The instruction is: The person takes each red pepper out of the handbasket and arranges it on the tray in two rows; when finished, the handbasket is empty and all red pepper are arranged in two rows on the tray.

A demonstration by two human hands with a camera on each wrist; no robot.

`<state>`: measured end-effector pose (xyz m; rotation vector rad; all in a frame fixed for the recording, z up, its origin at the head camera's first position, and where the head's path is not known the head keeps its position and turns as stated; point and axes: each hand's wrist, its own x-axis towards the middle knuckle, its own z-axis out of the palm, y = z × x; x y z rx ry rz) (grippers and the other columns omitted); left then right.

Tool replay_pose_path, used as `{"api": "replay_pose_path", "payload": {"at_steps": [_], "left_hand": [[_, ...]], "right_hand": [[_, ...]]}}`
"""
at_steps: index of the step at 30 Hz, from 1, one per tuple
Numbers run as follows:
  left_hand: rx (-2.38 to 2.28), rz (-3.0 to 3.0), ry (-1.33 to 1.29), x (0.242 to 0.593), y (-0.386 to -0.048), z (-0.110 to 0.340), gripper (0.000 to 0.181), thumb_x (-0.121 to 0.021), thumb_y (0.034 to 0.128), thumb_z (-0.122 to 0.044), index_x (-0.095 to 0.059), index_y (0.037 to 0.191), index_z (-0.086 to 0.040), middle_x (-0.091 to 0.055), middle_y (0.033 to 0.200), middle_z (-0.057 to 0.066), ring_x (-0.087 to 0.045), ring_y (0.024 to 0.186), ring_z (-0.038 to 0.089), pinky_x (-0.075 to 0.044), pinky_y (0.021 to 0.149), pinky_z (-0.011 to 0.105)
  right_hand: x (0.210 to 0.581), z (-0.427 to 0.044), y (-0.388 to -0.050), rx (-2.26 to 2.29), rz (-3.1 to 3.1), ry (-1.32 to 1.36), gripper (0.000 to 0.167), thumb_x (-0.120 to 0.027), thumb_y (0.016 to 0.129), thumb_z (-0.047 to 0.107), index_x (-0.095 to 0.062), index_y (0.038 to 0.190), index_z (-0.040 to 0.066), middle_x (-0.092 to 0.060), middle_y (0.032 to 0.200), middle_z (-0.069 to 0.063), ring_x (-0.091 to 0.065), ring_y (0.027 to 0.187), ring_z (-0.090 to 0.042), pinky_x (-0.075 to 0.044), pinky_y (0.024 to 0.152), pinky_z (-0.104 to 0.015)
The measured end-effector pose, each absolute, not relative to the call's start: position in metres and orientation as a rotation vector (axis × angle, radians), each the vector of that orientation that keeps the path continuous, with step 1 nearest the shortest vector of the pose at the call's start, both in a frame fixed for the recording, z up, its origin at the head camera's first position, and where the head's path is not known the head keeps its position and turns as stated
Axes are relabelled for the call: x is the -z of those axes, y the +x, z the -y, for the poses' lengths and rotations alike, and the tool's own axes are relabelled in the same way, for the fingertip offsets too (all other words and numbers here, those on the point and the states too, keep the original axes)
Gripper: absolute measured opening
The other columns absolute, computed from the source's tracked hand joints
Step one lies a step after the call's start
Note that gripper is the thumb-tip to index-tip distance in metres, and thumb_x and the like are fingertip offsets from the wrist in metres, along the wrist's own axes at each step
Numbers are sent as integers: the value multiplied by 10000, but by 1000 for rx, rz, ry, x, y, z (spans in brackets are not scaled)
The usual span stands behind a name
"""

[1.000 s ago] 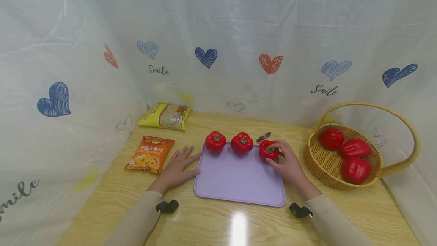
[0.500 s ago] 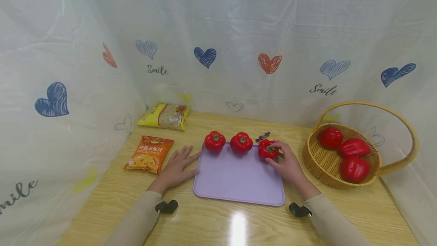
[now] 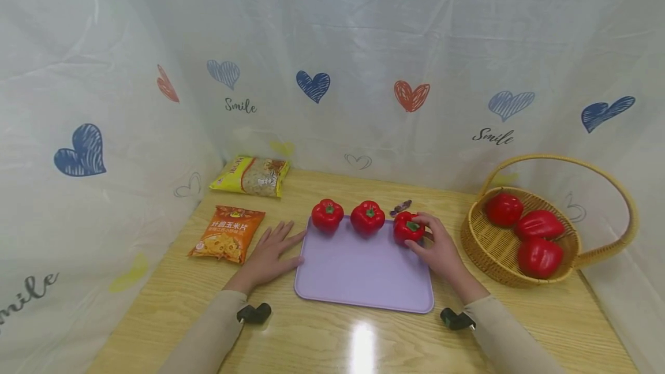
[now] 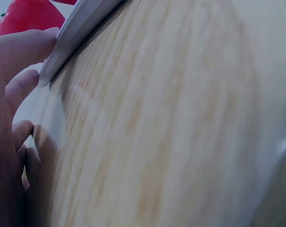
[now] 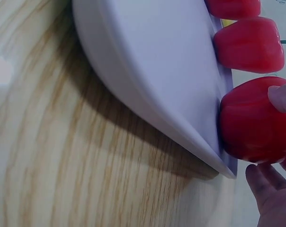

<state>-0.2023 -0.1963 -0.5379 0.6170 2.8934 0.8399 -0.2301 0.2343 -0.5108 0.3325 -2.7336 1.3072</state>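
Three red peppers stand in a row along the far edge of the lilac tray [image 3: 363, 270]: a left one [image 3: 327, 216], a middle one [image 3: 368, 218] and a right one [image 3: 407, 228]. The right hand [image 3: 440, 248] grips the right pepper, thumb on its near side and fingers over its far side; in the right wrist view this pepper [image 5: 256, 120] sits at the tray's corner. Spread flat, the left hand [image 3: 270, 255] rests on the table with its thumb and forefinger touching the tray's left edge, as the left wrist view also shows on the tray rim [image 4: 72, 42].
At the right stands a wicker basket [image 3: 485, 270] with three red peppers and a tall handle. An orange snack bag [image 3: 228, 234] and a yellow bag [image 3: 251, 176] lie at the left. A small purple-wrapped item [image 3: 400, 208] lies behind the tray. Printed curtains surround the table.
The right pepper has tilted slightly in the right hand's grip. The left hand and the tray show no clear movement.
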Motion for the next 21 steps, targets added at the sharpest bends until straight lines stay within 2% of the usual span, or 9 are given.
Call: {"api": "replay_pose_path", "payload": {"at_steps": [7,21], "left_hand": [[-845,-2890,614,537,-202,196,675,-601,961,-552,-441,1556,-277,-212,1677,135,-93,1560,356,5,1245,552],[-849,-2891,615,537,-203,196,674,-604,957,-550,-451,1552,-275,-217,1676,132,-94,1560,354,4,1244,555]], "right_hand": [[508,-234,-229,-1307,2734,325,628,-842,845,120,-528,1389,141,-458,1491,-155,-467,1352,-394,-492,1030,-544],[500,-242,-222,-1344,2721,341,666,-819,869,120,-494,1450,117,-437,1499,-178,-472,1348,-414,-485,1023,-567]]}}
